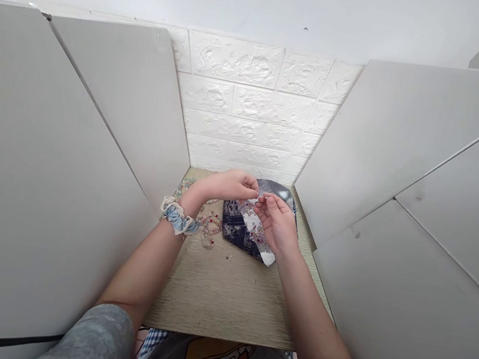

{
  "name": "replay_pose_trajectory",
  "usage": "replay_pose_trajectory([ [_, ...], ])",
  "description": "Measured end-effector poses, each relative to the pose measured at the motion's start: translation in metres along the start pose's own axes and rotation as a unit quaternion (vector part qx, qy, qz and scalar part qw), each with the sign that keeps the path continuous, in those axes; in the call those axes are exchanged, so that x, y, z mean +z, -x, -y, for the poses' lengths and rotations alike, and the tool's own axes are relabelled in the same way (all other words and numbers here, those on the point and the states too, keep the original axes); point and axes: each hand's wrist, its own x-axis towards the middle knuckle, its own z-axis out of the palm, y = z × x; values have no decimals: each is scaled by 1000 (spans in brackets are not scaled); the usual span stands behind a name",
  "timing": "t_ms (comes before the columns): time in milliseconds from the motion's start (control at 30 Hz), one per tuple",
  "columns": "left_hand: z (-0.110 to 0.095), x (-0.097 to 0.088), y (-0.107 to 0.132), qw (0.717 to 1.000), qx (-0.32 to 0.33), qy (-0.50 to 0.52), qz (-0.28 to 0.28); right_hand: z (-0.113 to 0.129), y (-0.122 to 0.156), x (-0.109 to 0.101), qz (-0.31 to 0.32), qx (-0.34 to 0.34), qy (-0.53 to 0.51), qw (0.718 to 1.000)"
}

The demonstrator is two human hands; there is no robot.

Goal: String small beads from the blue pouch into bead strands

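A grey sleeve [90,339] is nearest, lower left. Left hand [232,184] and right hand [278,223] meet above dark blue patterned material [232,231] bearing loose beads [257,236]. Right fingers pinch a small item, unidentifiable; left fingers' grasp cannot be told. Beaded strands [210,226] lie leftward on the tabletop [228,296].

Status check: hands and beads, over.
Left hand, right hand: fingertips close together over dark bag, grip contents unclear. Loose beads on bag. Beaded strands left. Hands partly block view.
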Motion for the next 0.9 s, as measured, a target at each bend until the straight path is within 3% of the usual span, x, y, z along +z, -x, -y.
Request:
replay_pose_trajectory([
  [900,0,1,0,998,0,-60,11,-1,2,4,-14,-13,-10,1000],
])
